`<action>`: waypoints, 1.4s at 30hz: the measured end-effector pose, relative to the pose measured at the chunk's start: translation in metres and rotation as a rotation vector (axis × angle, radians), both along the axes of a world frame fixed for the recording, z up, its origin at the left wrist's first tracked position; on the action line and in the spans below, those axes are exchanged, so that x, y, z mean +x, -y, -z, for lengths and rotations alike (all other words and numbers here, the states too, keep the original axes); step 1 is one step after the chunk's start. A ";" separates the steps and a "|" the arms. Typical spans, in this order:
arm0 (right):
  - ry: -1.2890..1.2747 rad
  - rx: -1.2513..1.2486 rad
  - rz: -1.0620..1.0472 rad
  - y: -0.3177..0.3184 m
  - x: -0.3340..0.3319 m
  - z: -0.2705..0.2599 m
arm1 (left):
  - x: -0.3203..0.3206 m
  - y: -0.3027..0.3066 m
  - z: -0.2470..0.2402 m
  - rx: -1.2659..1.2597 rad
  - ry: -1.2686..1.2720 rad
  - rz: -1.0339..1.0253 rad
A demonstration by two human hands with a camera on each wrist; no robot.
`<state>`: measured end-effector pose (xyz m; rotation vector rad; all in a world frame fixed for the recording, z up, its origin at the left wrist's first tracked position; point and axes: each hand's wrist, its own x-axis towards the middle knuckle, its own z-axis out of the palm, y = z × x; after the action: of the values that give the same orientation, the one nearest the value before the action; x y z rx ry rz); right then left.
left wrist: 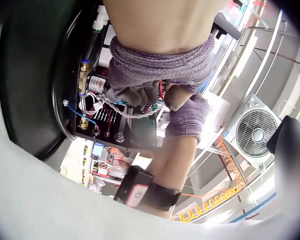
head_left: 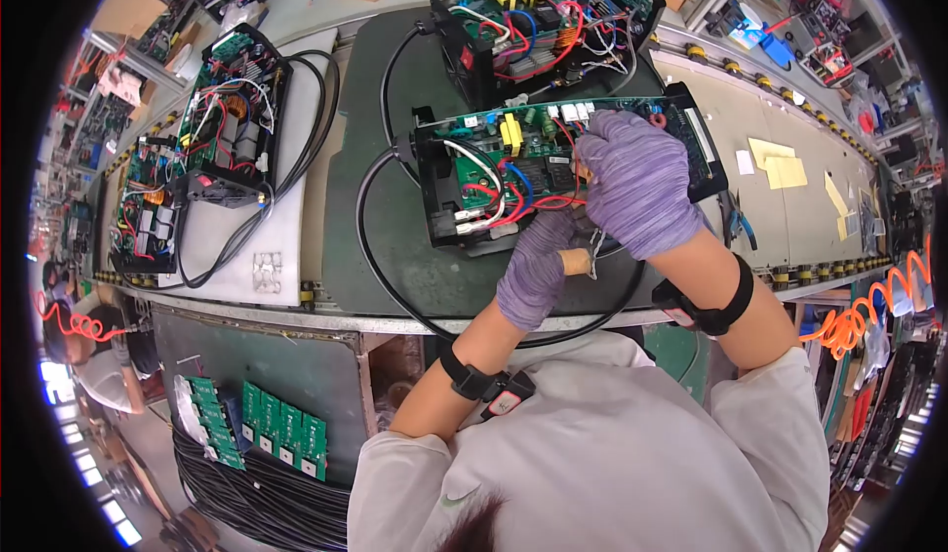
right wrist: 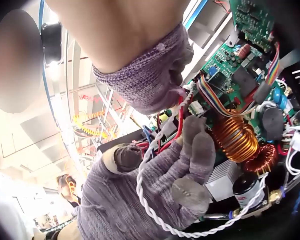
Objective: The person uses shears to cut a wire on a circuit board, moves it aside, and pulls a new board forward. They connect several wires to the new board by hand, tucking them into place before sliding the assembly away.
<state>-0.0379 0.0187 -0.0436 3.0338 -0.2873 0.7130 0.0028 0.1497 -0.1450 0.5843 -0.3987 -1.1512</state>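
My right hand (head_left: 642, 182), in a purple knit glove, is over the right part of the nearer open power unit (head_left: 474, 162). Its fingers pinch a white twisted wire (right wrist: 157, 215) near the board's white connectors (head_left: 575, 113); the fingertips are partly hidden. My left hand (head_left: 538, 266), gloved alike, is at the unit's front edge, palm up in the right wrist view. Its fingers are loosely bent, with the thumb apart and beige wrapping around it. Red wires (right wrist: 180, 120) run between both hands. Copper coils (right wrist: 235, 140) and a ribbon cable (right wrist: 215, 97) are beside the fingers.
Another open unit (head_left: 553, 34) stands behind, with more units (head_left: 222, 118) on the left. A thick black cable (head_left: 365, 226) loops toward my body. Pliers (head_left: 739, 221) and yellow paper slips (head_left: 785, 172) lie at the right. Green circuit boards (head_left: 286, 429) are below left.
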 end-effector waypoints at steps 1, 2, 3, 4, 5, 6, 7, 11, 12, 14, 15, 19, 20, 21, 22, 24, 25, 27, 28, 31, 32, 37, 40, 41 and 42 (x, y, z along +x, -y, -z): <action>-0.007 0.029 -0.003 0.000 -0.002 0.000 | 0.002 -0.001 0.006 -0.026 0.017 0.011; -0.019 0.117 -0.013 0.003 -0.003 0.000 | 0.003 -0.003 0.012 -0.052 0.036 0.026; -0.026 0.202 -0.023 0.008 -0.005 -0.001 | 0.003 -0.004 0.017 -0.059 0.038 0.020; -0.033 0.283 -0.033 0.014 -0.006 -0.003 | 0.003 -0.005 0.020 -0.069 0.024 0.038; -0.089 0.415 -0.043 0.018 -0.009 -0.011 | 0.005 -0.005 0.022 -0.080 0.008 0.056; -0.072 0.429 -0.067 0.025 -0.010 -0.012 | 0.006 -0.005 0.021 -0.090 -0.007 0.075; -0.057 0.445 -0.091 0.033 -0.012 -0.012 | 0.005 -0.006 0.019 -0.090 -0.021 0.069; -0.029 0.455 -0.124 0.037 -0.016 -0.007 | -0.002 -0.009 0.014 -0.016 -0.046 -0.019; -0.009 0.444 -0.125 0.036 -0.015 -0.005 | -0.002 -0.009 0.016 -0.025 -0.064 -0.014; -0.019 0.387 -0.073 0.026 -0.014 -0.007 | -0.001 -0.010 0.023 -0.041 -0.100 -0.011; -0.035 0.360 -0.042 0.021 -0.014 -0.008 | 0.001 -0.011 0.021 -0.058 -0.095 0.014; -0.007 0.255 0.071 0.007 -0.010 0.003 | 0.004 -0.013 0.035 -0.053 -0.092 -0.006; 0.016 0.160 0.035 0.003 -0.013 0.003 | 0.003 -0.014 0.033 -0.033 -0.076 -0.012; 0.092 0.128 0.011 0.000 -0.015 0.007 | 0.002 -0.013 0.028 -0.017 -0.060 -0.021; 0.058 0.146 0.007 -0.003 -0.020 0.007 | 0.002 -0.012 0.024 -0.001 -0.045 -0.029; 0.120 0.255 -0.046 -0.009 -0.035 0.005 | 0.005 -0.014 0.020 0.046 0.024 0.003; 0.068 0.260 -0.112 -0.013 -0.045 0.006 | 0.008 -0.019 0.019 0.062 0.030 0.025; -0.052 0.276 -0.250 -0.019 -0.070 0.013 | 0.012 -0.021 0.016 0.140 0.134 0.064; -0.079 0.305 -0.274 -0.020 -0.083 0.019 | 0.012 -0.023 0.015 0.202 0.234 0.082; -0.100 0.418 -0.243 -0.012 -0.120 0.046 | 0.011 -0.038 0.020 0.305 0.510 0.069; -0.069 0.472 -0.165 -0.007 -0.132 0.059 | 0.009 -0.046 0.022 0.394 0.582 0.073; 0.072 0.576 0.213 0.006 -0.148 0.080 | 0.005 -0.078 0.026 0.678 0.770 0.086; -0.007 0.489 0.277 0.006 -0.131 0.082 | 0.007 -0.086 0.026 0.789 0.854 0.093; -0.126 0.432 0.274 0.008 -0.127 0.100 | 0.007 -0.087 0.022 0.808 0.875 0.087; -0.261 0.420 0.290 0.006 -0.122 0.100 | 0.006 -0.089 0.018 0.830 0.895 0.082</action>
<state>-0.1598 0.0129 -0.1434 3.2995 -0.9519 0.2574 0.0089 0.2392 -0.1633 1.8472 -0.7010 -1.0569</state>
